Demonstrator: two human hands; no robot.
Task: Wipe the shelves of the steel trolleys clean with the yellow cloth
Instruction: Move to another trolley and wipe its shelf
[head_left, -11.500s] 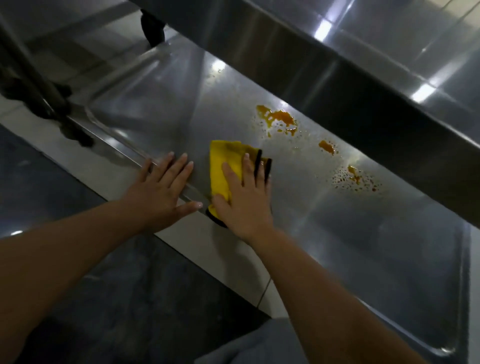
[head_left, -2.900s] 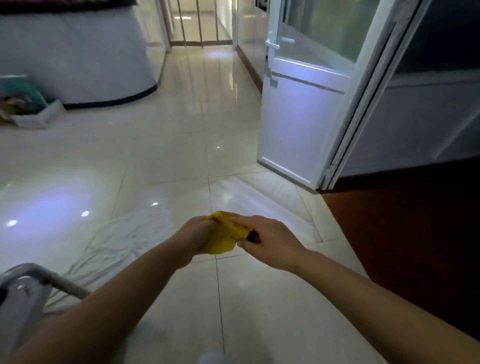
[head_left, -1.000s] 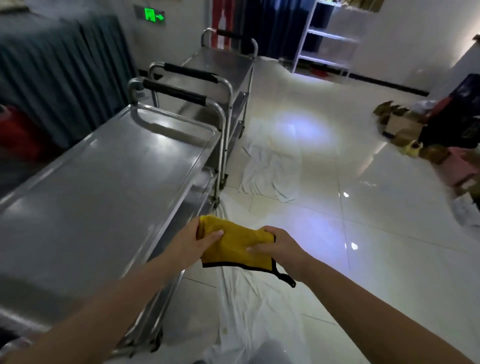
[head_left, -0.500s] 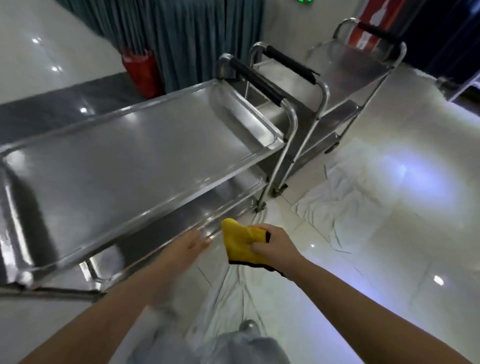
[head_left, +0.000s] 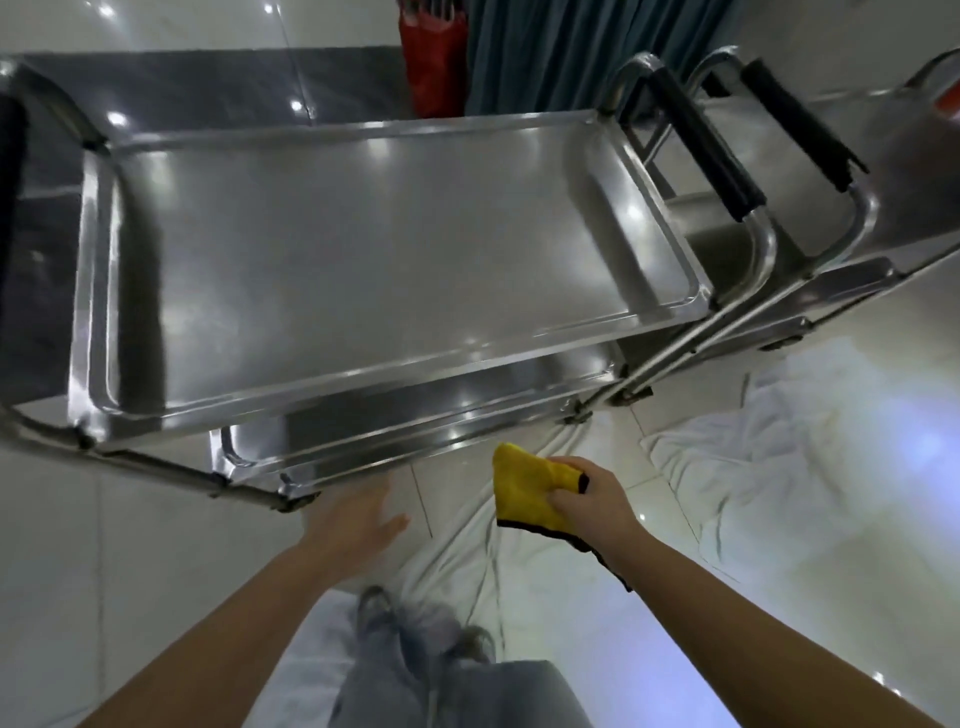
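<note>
Item: my right hand (head_left: 589, 506) grips the bunched cloth (head_left: 524, 499), left hand (head_left: 353, 522) loose and empty by the trolley (head_left: 363, 260); risk: sheet (head_left: 779, 467) underfoot snags my step.

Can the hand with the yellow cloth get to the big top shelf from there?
Probably yes. The right hand holds the yellow cloth just in front of the trolley, and nothing lies on the top shelf or blocks the way.
</note>
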